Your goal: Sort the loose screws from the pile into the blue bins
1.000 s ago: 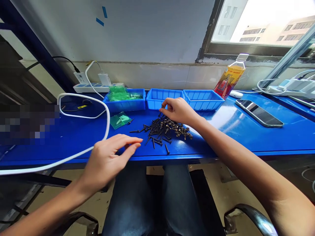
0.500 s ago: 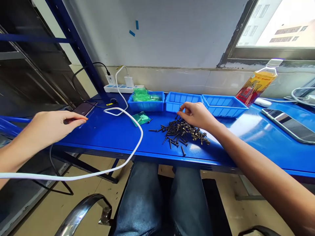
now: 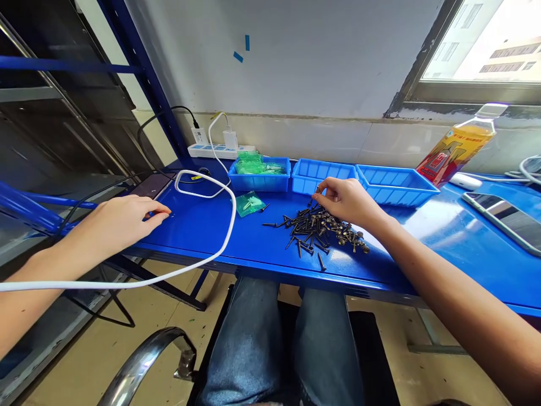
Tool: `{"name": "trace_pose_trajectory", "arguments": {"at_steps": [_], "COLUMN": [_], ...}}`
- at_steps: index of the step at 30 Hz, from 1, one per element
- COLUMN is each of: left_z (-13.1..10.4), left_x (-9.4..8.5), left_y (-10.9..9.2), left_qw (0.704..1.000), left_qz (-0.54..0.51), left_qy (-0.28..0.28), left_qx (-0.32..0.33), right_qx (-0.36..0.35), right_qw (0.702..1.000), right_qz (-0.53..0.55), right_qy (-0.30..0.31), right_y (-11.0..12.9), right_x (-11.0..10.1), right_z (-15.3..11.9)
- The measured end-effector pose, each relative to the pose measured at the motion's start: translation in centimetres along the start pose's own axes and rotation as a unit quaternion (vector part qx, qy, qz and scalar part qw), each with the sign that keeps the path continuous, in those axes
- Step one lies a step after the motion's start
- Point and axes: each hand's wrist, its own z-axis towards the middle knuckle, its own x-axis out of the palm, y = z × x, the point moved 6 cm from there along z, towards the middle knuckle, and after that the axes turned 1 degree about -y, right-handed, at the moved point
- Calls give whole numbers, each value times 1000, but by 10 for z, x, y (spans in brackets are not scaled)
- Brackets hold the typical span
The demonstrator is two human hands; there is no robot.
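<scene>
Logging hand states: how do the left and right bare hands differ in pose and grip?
The right hand pinches a small dark metal piece, likely a screw, in its fingers; the left hand shows nothing held. The right hand is over the pile of loose dark metal screws; the left hand is near the dark flat phone. Both curl their fingers toward the thumb.

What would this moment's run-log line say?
right hand: pinching screw, over screw pile | left hand: fingertips together, away from pile | left bin: green bags
</scene>
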Motion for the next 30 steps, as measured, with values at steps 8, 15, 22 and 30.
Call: {"name": "trace_pose_trajectory", "arguments": {"at_steps": [8, 15, 22, 30], "left_z": [-33, -112, -73, 49], "left_x": [-13, -33, -22, -18], "left_y": [-11, -128, -212, -264], "left_qw": [972, 938, 862, 839], "left_qz": [82, -195, -395, -420], "left_qy": [-168, -83, -69, -105], "left_qx": [142, 273, 309, 329], "right_qx": [9, 15, 31, 6], "right_qw": [1000, 999, 999, 998], "right_qz": [-14, -18, 9, 29], "right_qy": [10, 28, 27, 48], "right_y": [0, 5, 7, -2], "right_x": [0, -2, -7, -6], "right_z": [0, 0, 1, 1]}}
